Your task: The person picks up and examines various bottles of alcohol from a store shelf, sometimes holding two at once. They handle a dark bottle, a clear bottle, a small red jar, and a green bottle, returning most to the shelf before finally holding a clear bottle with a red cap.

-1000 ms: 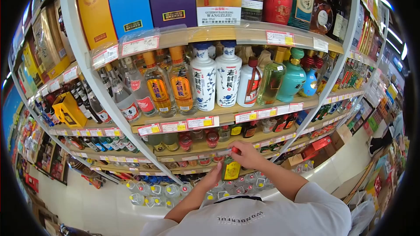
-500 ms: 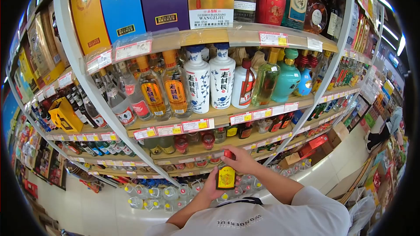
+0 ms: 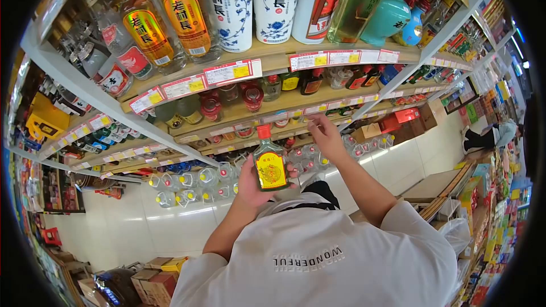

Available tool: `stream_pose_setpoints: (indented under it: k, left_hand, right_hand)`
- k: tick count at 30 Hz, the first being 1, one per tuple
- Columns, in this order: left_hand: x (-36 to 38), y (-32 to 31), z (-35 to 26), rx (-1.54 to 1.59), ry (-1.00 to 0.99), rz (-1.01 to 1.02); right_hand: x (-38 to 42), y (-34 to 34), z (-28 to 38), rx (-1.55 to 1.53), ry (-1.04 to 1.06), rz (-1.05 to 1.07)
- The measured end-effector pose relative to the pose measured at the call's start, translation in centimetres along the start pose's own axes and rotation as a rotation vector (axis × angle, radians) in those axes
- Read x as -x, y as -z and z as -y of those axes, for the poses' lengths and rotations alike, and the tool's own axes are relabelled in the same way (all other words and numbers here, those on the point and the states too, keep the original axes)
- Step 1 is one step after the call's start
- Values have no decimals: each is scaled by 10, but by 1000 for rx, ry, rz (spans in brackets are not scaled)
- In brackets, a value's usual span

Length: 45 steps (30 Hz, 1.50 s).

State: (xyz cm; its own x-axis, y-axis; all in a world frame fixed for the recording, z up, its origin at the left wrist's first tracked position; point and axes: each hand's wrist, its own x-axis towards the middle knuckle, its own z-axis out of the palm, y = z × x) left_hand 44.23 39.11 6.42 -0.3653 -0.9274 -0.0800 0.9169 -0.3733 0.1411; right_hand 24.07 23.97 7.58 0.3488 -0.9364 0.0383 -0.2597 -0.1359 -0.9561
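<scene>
My left hand (image 3: pixel 249 184) is wrapped round a small flat liquor bottle (image 3: pixel 270 166) with a red cap and a bright yellow label. The bottle stands upright in front of my chest, its label facing up towards me. To the right of it my right hand (image 3: pixel 325 135) is lifted in the air, apart from the bottle. Its fingers are slightly bent and spread, with nothing in them. Behind both hands are the lower shelves (image 3: pixel 227 128), where bottles and red-lidded jars (image 3: pixel 252 96) stand.
White porcelain bottles (image 3: pixel 276 3), amber bottles (image 3: pixel 185 14) and a turquoise bottle (image 3: pixel 387 14) line the shelf above. Clear plastic jugs (image 3: pixel 207 177) stand on the floor below. Cartons (image 3: pixel 156 287) lie behind me at left. A person (image 3: pixel 489 136) is at far right.
My right hand has let go of the red cap and moved away to the right. The left hand has shifted left with the bottle. My view has tilted downwards.
</scene>
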Motion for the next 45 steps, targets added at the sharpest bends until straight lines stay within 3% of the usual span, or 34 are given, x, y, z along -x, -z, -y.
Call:
stream_pose_setpoints:
  k: [3,7,10,12,20,24,29,43,45]
  left_hand:
    - [1,11,1,46,5,38]
    - [0,2,4,51,-16,10]
    - [-3,2,8,97,-38,-31]
    - [-4,2,11,82,-63,-137]
    - [3,-2,14,188,-166,-113]
    - [9,-5,15,188,-226,-157]
    - [17,-1,11,199,-281,-138]
    - [39,-4,-6,191,-423,-91]
    - [42,-12,-17,98,-468,-201]
  right_hand:
    - [-14,9,-16,37,-47,-99]
    - [-58,23,-55,269,149,-254]
    - [-86,26,-56,288,109,-298]
    - [-108,24,-78,284,182,-319]
    - [-145,11,-98,319,439,-407]
    - [-140,10,-89,328,295,-311]
    - [-148,3,-90,440,112,-398]
    - [-154,-3,-100,556,53,-455]
    - [-153,-2,-101,554,72,-431]
